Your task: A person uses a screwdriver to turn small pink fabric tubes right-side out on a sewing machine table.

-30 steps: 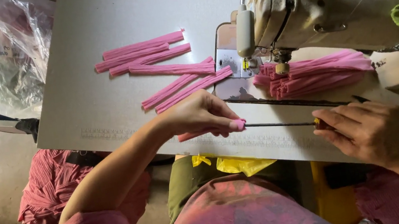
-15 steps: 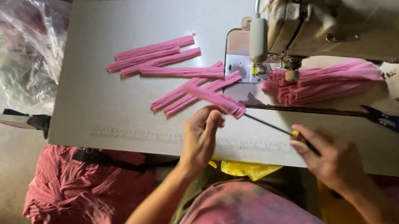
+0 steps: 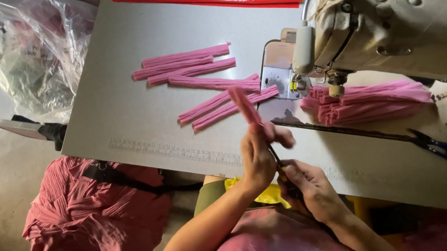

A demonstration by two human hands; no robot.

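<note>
At six o'clock, nearest the camera, two hands close together over the table edge. Right hand [image 3: 309, 188] curled tight around the near end of a thin dark rod [image 3: 274, 156]; rod running up toward twelve, into the left hand. Left hand [image 3: 259, 159] just beside it at eleven o'clock, fingers pinched shut on the lower end of a pink strip [image 3: 246, 107]; strip standing up from the fingers, tilted toward eleven. Whether the rod sits inside the strip: cannot tell.

Beneath both hands, grey table [image 3: 131, 107]. At nine o'clock, below the table edge, bunched pink cloth [image 3: 93, 209]. At three o'clock, on the table, dark scissors [image 3: 442, 147], well apart from the hands.

Farther out, at twelve o'clock from the hands, loose pink strips [image 3: 196, 67] lying flat, roughly side by side, two more slanting toward the machine. At one to two o'clock, sewing machine [image 3: 399, 26], with a pile of pink strips [image 3: 372, 101] under its arm. Far off at ten o'clock, clear plastic bag [image 3: 4, 64].
</note>
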